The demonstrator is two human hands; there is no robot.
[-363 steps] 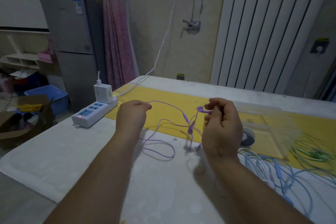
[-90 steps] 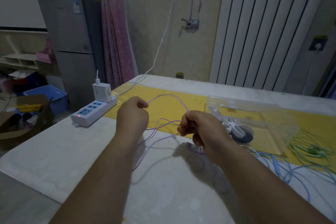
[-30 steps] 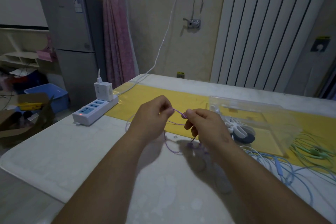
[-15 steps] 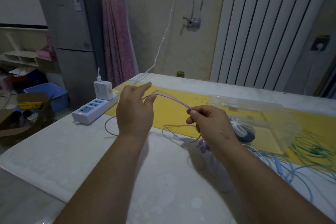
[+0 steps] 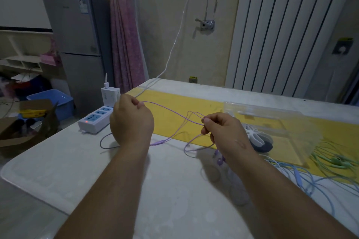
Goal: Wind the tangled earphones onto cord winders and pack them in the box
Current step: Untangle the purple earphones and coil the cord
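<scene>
Both the left hand (image 5: 132, 122) and right hand (image 5: 226, 134) pinch the purple earphone cord (image 5: 171, 110) taut above the table (image 5: 174, 190); clear box (image 5: 272, 122) by the right edge.

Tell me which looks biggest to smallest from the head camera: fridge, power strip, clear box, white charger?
1. fridge
2. clear box, though nearness to the camera inflates it
3. power strip
4. white charger

head view looks forward and down, close over the table (image 5: 174, 190).

Home room, grey fridge (image 5: 77, 44) by pink curtain (image 5: 124, 31); white radiator (image 5: 281, 29), cluttered shelves (image 5: 21, 63)
</scene>
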